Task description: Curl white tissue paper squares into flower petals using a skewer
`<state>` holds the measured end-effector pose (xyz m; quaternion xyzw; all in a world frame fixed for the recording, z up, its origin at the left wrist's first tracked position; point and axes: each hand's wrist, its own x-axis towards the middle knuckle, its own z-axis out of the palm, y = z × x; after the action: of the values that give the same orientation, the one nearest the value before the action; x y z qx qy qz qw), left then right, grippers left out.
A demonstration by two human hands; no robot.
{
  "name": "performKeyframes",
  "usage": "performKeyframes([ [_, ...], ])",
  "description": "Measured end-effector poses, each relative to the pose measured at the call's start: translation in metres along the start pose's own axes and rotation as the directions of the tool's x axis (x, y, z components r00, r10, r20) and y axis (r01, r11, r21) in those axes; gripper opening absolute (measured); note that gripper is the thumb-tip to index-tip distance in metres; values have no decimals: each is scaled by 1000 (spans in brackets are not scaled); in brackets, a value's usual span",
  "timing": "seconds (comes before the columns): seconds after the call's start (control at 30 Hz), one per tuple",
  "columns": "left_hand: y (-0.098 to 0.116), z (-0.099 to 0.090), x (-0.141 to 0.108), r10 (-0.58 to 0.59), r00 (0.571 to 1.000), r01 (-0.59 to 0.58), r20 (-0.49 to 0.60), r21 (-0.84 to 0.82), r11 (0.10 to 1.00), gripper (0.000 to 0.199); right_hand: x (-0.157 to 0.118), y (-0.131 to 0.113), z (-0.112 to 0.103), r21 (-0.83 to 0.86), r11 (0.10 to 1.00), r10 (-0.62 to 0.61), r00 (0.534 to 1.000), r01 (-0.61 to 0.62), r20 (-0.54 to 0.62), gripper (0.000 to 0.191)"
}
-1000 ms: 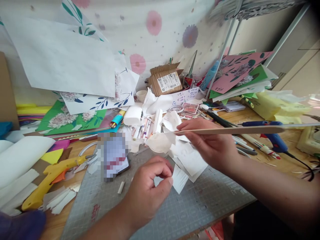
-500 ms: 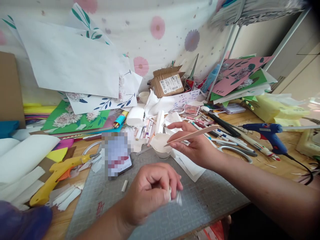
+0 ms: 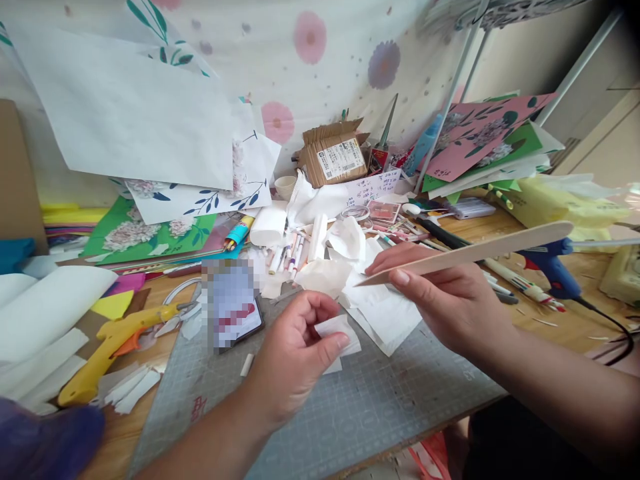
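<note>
My left hand (image 3: pixel 300 360) pinches a small white piece of thin paper (image 3: pixel 347 328) between thumb and fingers, above the grey cutting mat (image 3: pixel 375 413). A flat wooden craft stick (image 3: pixel 465 257) is in my right hand (image 3: pixel 445 293), its narrow end pointing left and down. Just behind my left hand stands a small pale bowl (image 3: pixel 323 275), partly hidden; its contents cannot be made out. White paper sheets (image 3: pixel 390 320) lie on the mat under the stick's tip. A short white roll (image 3: pixel 247 365) rests left of my left wrist.
A phone (image 3: pixel 235 307) with a blurred screen lies at the mat's left. Beyond it sits a yellow glue gun (image 3: pixel 120 347). A blue glue gun (image 3: pixel 553 267) with a cord is at the right. Markers (image 3: pixel 295 257) and a cardboard box (image 3: pixel 334 157) stand behind.
My right hand has moved right and toward me with the stick, away from the bowl. My left hand has turned and moved slightly up, so the paper piece shows more clearly.
</note>
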<state>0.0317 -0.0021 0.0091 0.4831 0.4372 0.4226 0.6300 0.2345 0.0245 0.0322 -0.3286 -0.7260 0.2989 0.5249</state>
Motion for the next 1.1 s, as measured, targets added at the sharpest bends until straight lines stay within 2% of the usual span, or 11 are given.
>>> performKeyframes([
  [0.1, -2, -1, -2, -54, 998, 56, 41, -32, 998, 26, -7, -7, -2, 106, 988, 96, 988, -110, 124, 21],
  [0.17, -3, -3, -4, -51, 997, 52, 53, -25, 998, 21, -12, -8, -3, 171, 971, 141, 979, -166, 148, 20],
  [0.33, -7, -5, -6, -6, 995, 10, 104, -39, 999, 21, -17, -8, -3, 287, 939, 133, 971, -189, 201, 17],
  [0.57, -3, -3, -6, -49, 987, 62, 154, -87, 994, 20, -18, -13, -6, 263, 956, 62, 967, -128, 247, 12],
  [0.83, 1, 0, -6, -120, 980, 140, 157, -121, 983, 18, -18, -13, -2, 257, 965, -27, 951, -56, 309, 14],
  [1.1, 1, 0, -9, -161, 975, 181, 155, -124, 976, 19, -17, -15, 0, 252, 967, -56, 952, -23, 302, 16],
])
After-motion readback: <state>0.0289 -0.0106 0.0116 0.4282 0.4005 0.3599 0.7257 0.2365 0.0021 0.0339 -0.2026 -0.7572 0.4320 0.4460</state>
